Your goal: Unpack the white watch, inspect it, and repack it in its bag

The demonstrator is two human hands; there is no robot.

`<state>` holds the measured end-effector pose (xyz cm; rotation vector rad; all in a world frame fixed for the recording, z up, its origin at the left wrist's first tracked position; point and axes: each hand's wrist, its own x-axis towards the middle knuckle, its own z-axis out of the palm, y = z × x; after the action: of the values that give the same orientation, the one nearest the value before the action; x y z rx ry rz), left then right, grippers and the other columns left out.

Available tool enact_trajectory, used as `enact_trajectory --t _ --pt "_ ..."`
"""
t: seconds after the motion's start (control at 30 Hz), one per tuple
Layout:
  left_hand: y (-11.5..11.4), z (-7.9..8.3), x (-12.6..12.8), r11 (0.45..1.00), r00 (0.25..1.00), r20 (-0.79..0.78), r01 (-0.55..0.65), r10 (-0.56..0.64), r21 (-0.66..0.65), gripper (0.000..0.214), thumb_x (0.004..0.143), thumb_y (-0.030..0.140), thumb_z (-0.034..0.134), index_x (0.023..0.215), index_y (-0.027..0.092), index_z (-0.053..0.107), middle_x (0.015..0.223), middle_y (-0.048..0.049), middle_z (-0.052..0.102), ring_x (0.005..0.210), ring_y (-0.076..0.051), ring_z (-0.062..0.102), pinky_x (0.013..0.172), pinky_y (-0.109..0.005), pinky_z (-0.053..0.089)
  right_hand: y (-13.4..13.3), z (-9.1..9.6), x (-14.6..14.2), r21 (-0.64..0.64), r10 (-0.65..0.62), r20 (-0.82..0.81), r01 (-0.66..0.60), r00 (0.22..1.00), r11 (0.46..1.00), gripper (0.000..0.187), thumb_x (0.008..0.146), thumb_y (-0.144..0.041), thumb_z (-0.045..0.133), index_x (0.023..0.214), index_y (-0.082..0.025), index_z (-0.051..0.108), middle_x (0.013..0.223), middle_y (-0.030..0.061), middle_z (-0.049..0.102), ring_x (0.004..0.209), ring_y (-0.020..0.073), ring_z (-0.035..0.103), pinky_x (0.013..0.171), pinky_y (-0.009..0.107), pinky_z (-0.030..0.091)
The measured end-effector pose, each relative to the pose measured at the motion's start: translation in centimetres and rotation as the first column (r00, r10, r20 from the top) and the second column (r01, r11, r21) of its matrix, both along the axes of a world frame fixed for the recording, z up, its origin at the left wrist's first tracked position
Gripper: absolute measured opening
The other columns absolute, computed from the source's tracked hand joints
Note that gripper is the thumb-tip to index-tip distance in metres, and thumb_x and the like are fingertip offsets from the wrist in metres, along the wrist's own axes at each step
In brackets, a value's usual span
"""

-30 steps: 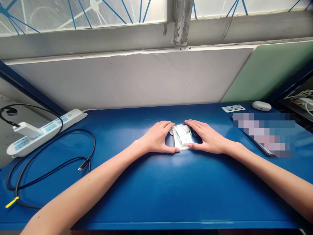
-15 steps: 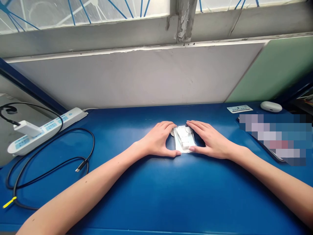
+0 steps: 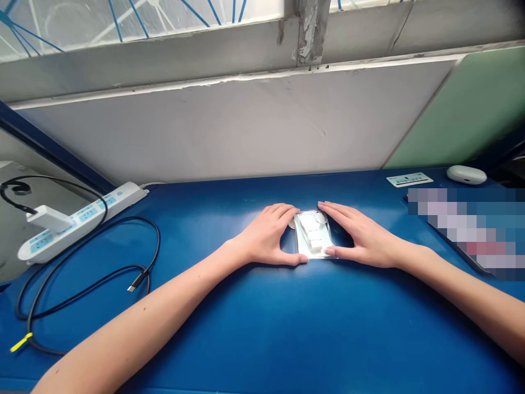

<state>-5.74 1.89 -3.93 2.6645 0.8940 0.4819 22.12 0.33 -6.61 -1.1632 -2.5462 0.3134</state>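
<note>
A clear plastic packet (image 3: pixel 305 253) lies flat on the blue table between my two hands, with a white, segmented-looking item (image 3: pixel 314 232) inside whose kind I cannot make out. My left hand (image 3: pixel 268 235) rests along the packet's left side, thumb and fingers spread apart, the fingertips at its upper left corner and the thumb at the lower left. My right hand (image 3: pixel 363 235) mirrors it on the right, fingers stretched toward the top edge and thumb on the lower right corner. Part of a small round thing (image 3: pixel 291 222) peeks out beside my left fingertips, mostly hidden.
On the left, a white power strip (image 3: pixel 127 196) holds a white charger (image 3: pixel 49 218), and a black cable (image 3: pixel 157 241) loops over the blue table (image 3: pixel 262 328). At the back right are a card (image 3: pixel 409 179), a white earbud case (image 3: pixel 466 174) and a dark-edged, blurred-out flat object (image 3: pixel 461 254).
The camera view has shifted slightly, so most things sit a little farther right in the picture. Both hands keep nearly the same pose around the packet.
</note>
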Motion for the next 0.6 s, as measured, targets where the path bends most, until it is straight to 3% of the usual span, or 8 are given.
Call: enact_trajectory --t 0.2,0.43,0.6 --pt "0.0 -0.1 -0.1 1.0 1.0 -0.022 -0.002 0.003 0.011 0.094 0.071 0.066 0.074 0.141 0.009 0.046 0.144 -0.0231 0.05 0.135 -0.039 0.045 0.112 -0.052 0.037 0.0 0.3 0.1 -0.025 0.004 -0.016 -0.004 1.0 1.0 0.092 0.085 -0.062 0.062 0.157 -0.018 0.026 0.159 0.0186 0.036 0.145 0.0389 0.035 0.113 0.058 0.038" --pt "0.0 0.0 0.0 1.0 1.0 -0.028 -0.013 0.013 0.006 0.095 0.071 0.067 0.074 0.142 0.01 0.045 0.145 -0.0225 0.049 0.136 -0.038 0.044 0.112 -0.052 0.037 0.3 0.9 0.8 -0.103 -0.07 -0.064 0.063 0.995 0.993 0.072 0.095 -0.055 0.049 0.155 -0.019 0.031 0.158 0.0169 0.039 0.145 0.036 0.036 0.115 0.058 0.037" --pt "0.0 0.1 0.1 1.0 1.0 -0.018 -0.012 0.012 -0.001 0.094 0.071 0.066 0.075 0.141 0.011 0.046 0.144 -0.0219 0.05 0.135 -0.039 0.045 0.112 -0.053 0.037 0.2 0.7 1.1 -0.05 0.044 0.026 -0.042 0.999 0.998 0.093 0.085 -0.062 0.062 0.159 -0.02 0.024 0.162 0.0155 0.032 0.148 0.0371 0.03 0.116 0.057 0.034"
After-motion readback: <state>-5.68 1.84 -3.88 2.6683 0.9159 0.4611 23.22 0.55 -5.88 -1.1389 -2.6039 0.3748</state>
